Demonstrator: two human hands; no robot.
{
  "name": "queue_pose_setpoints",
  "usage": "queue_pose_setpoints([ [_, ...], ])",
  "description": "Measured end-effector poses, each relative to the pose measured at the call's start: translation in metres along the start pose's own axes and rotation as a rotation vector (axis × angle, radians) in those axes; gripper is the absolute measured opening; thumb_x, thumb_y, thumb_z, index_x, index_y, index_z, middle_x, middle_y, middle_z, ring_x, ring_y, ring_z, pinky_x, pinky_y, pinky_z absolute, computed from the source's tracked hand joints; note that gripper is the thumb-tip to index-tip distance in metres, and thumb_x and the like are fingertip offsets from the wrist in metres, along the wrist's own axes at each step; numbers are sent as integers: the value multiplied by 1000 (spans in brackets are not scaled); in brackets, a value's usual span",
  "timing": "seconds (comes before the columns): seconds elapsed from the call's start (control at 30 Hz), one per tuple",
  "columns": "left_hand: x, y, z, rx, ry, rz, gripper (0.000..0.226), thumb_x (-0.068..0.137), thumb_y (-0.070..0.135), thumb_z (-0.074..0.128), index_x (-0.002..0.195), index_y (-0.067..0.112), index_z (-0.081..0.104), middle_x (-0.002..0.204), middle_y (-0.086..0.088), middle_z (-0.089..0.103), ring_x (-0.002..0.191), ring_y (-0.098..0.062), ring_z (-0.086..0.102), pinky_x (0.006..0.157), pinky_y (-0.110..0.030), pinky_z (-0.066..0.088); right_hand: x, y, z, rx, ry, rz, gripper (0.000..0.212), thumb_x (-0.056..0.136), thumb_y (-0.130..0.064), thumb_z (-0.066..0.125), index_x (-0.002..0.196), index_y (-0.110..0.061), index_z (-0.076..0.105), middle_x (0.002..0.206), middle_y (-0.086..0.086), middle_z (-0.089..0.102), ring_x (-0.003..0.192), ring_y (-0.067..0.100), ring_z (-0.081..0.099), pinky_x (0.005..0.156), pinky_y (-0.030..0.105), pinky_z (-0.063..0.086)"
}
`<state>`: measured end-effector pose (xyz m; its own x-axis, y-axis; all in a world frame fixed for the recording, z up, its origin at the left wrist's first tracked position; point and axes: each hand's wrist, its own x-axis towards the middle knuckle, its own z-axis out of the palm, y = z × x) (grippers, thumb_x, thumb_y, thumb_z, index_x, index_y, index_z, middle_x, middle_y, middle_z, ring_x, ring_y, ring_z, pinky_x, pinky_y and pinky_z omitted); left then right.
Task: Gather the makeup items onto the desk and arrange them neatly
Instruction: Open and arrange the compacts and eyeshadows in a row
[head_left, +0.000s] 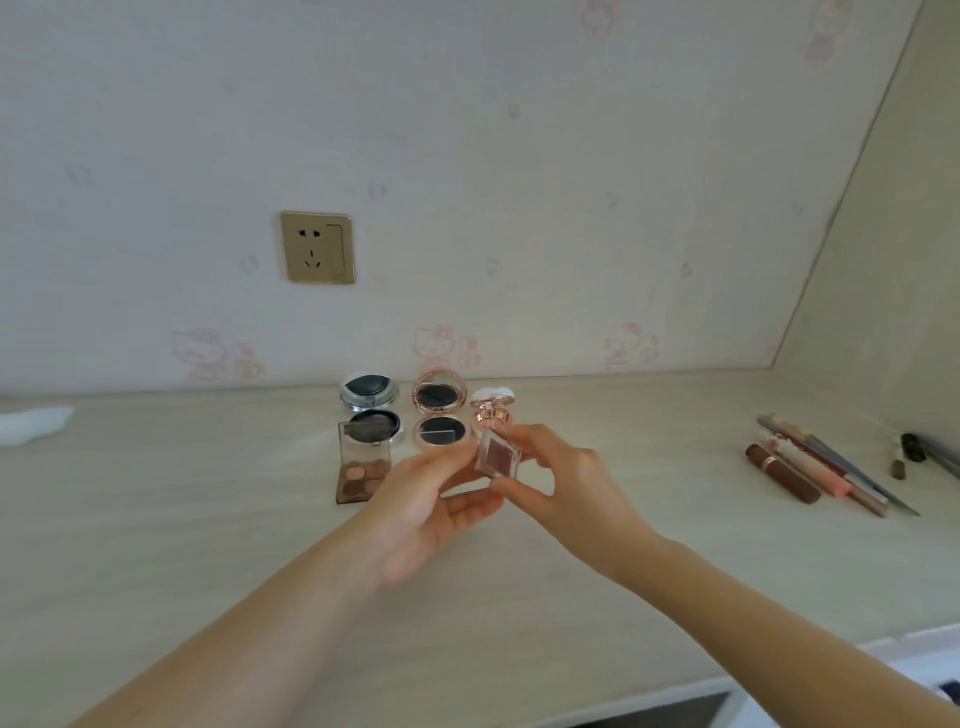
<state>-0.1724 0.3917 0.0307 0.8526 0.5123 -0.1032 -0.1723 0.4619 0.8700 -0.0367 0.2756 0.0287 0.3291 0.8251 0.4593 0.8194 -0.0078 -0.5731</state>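
Note:
Both hands hold a small clear square case with a mauve pan (498, 454) above the desk (208, 519). My left hand (431, 499) pinches its lower left edge; my right hand (566, 478) pinches its right side. Behind it stand an open silver compact (370, 402), an open rose-gold compact (439, 413), a rose-gold capped bottle (491, 413) and a white puff (493, 391). An open brown eyeshadow palette (363, 465) lies left of my hands. Several pencils and lipstick tubes (821, 467) lie in a row at the right.
A wall with pink cartoon wallpaper and a gold power socket (318, 247) backs the desk. Something white (31, 423) lies at the far left. Dark small items (909, 452) sit at the right edge. The desk's front edge (675, 693) runs along the lower right.

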Motion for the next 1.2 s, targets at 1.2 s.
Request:
queue_pose_setpoints([
  [1.2,-17,-7,-32,-134,40,147,51,72,0,67,123,3,61,119,-22,65,112,-35,63,85,-34,56,-3,-9,47,337,60,-23,38,83,-36,68,120,-29,62,113,-22,63,112,3,58,92,25,49],
])
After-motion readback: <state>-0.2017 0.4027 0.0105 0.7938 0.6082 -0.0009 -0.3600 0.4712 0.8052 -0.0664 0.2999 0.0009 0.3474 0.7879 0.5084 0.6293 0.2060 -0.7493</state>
